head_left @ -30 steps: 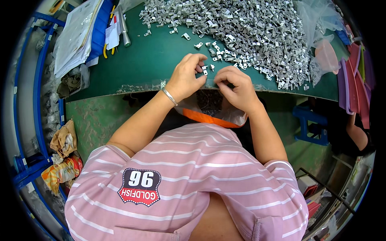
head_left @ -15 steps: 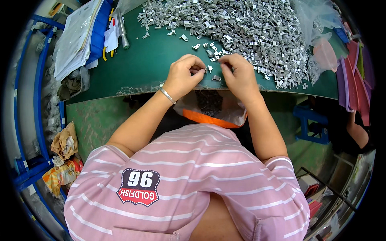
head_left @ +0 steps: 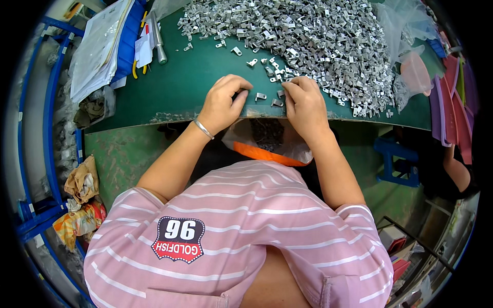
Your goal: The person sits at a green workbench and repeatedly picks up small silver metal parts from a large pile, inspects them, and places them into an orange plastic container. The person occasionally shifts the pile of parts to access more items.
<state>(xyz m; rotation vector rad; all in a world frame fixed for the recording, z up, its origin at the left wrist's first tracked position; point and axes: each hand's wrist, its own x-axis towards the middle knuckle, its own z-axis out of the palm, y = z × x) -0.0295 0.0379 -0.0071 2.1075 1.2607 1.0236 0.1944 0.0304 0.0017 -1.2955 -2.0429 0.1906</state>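
My left hand is just above the green table top, fingers curved and thumb apart, with nothing visible between them. A small silver metal bracket lies just right of its fingertips. My right hand is at the near edge of the bracket pile, its index finger and thumb slightly apart. Another small bracket is beside those fingertips; whether they touch it I cannot tell. One more bracket lies close to the right thumb. The large heap of brackets spreads beyond both hands.
Below the table edge hangs an orange-rimmed bag with dark contents. A blue tray of papers and a metal rod lie at left. At right are a pink cup, clear plastic bags and a blue stool.
My left hand has drawn back to the left and its fingers have parted; a bracket now lies near its fingertips. My right hand has shifted slightly nearer to me.
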